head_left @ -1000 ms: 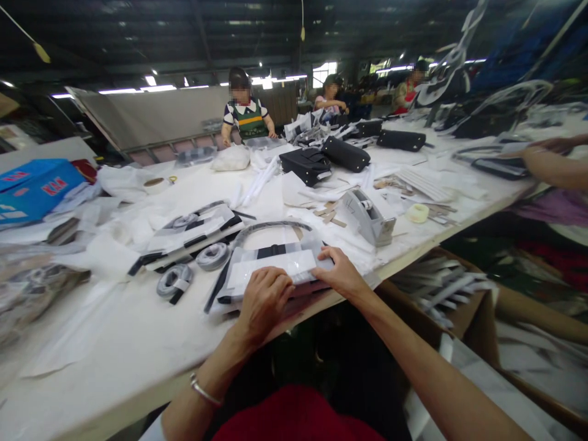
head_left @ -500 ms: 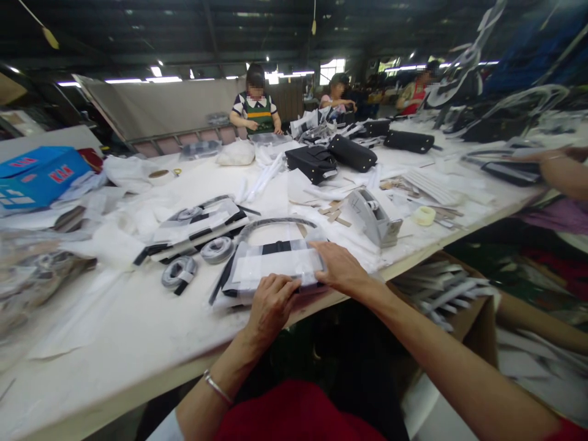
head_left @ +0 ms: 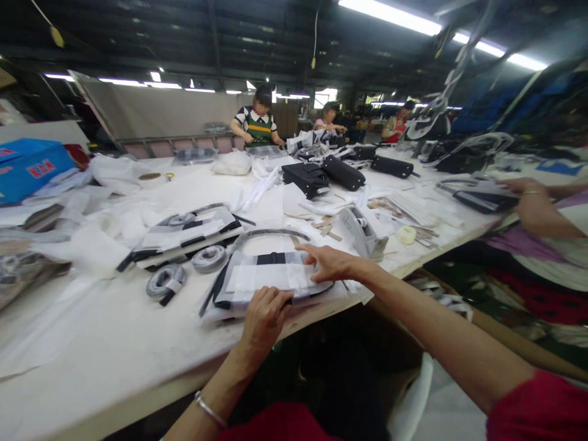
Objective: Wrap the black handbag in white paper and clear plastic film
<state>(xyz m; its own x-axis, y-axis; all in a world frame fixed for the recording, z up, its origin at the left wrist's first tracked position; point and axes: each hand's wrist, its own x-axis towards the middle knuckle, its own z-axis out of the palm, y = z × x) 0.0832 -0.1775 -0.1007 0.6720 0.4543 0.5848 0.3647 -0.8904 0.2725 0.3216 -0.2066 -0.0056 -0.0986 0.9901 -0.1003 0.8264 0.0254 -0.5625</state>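
A flat black bag (head_left: pixel 261 275), wrapped in white and clear sheeting, lies near the table's front edge, its wrapped handle loop (head_left: pixel 271 233) at the far side. My left hand (head_left: pixel 266 312) holds the bag's near edge, fingers bent and close together. Over the bag's right end is my right hand (head_left: pixel 328 263), its index finger stretched out, thumb apart, touching the wrapping. Two grey wrapped coils (head_left: pixel 209 258) (head_left: pixel 165 282) lie to the left, beside another partly wrapped bag (head_left: pixel 188 236).
A grey tape dispenser (head_left: pixel 361 233) stands right of the bag, with a pale tape roll (head_left: pixel 406 234) beyond. Black bags (head_left: pixel 305 177) lie farther back. A blue box (head_left: pixel 34 168) is at left. A neighbour's arm (head_left: pixel 533 193) reaches in at right; other people sit across the table.
The view has shifted. My right hand has let go of the bag's right edge and moved onto its top, its fingers more spread. My left hand stays at the near edge.
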